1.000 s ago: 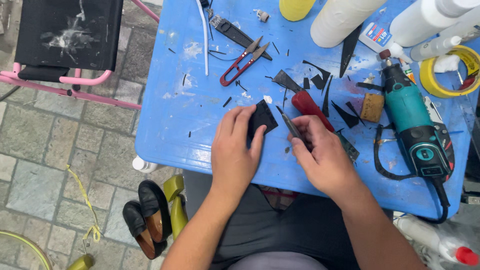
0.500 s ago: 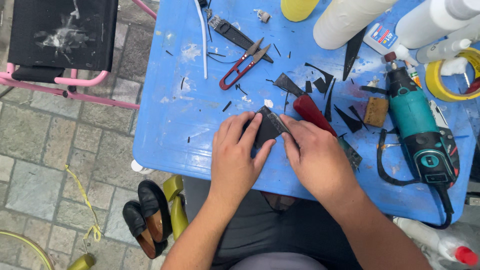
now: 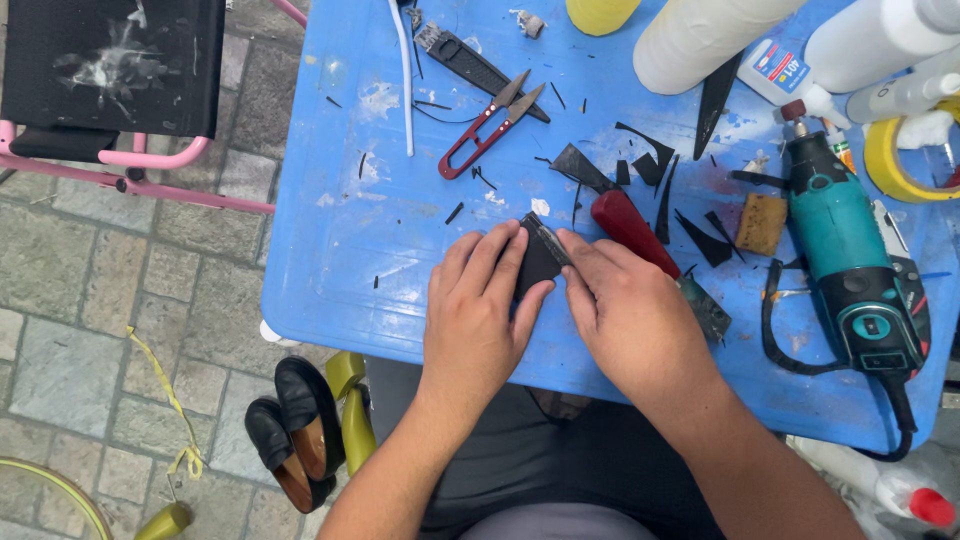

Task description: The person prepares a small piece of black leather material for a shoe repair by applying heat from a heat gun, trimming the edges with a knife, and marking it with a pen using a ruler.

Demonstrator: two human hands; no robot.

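Both hands are down on the blue plastic table (image 3: pixel 330 270), working close together at its near edge. The left hand (image 3: pixel 478 315) lies flat, fingers stretched forward and slightly spread, pressing a small black sheet piece (image 3: pixel 537 262) against the tabletop. That piece sits between the two hands, mostly covered, only its upper corner and middle showing. The right hand (image 3: pixel 630 310) is curled, fingers closed around a thin metal blade (image 3: pixel 549 240) whose tip lies on the upper edge of the black piece; it looks like a small craft knife, though the handle is hidden in the grip.

Just behind the right hand lies a red-handled tool (image 3: pixel 632 230), slanting away. Black offcuts (image 3: pixel 640 165) are scattered beyond it. Red thread snips (image 3: pixel 488 128) rest open further up the table, beside a thin white tube (image 3: pixel 405 80). To the right, a teal angle grinder (image 3: pixel 845 250) lies lengthways, a brown sponge block (image 3: pixel 761 223) just beside it. White bottles (image 3: pixel 700 35) stand at the far edge. On the paving below, a pair of black shoes (image 3: pixel 290 430).
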